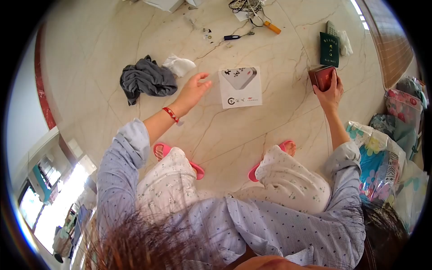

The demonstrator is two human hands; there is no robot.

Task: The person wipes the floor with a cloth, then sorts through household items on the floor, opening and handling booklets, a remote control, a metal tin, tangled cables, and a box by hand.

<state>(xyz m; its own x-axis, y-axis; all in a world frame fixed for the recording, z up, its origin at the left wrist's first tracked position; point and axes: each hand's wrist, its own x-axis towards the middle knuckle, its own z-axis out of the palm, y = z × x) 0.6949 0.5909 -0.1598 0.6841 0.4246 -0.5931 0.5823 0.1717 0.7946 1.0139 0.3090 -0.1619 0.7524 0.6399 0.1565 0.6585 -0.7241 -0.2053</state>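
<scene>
My right hand point(330, 95) grips a small dark red box point(323, 80) at the right, with the thumb on its near side and the fingers along its right edge. Just beyond that box lies a dark green booklet point(329, 49) with pale lettering. My left hand point(193, 93) hovers over the floor with nothing in it, its fingers apart and slightly bent. To its right a white printed box point(241, 96) lies flat, with a grey shape and dark characters on top. Left of this hand are a crumpled grey cloth point(148, 80) and a crumpled white tissue point(179, 65).
Farther off on the marbled floor point(225, 130) are tangled cables point(246, 6), an orange object point(272, 27) and a dark stick-like object point(232, 38). A remote control point(331, 28) lies behind the booklet. Flowered plastic bags point(378, 157) stand at the right.
</scene>
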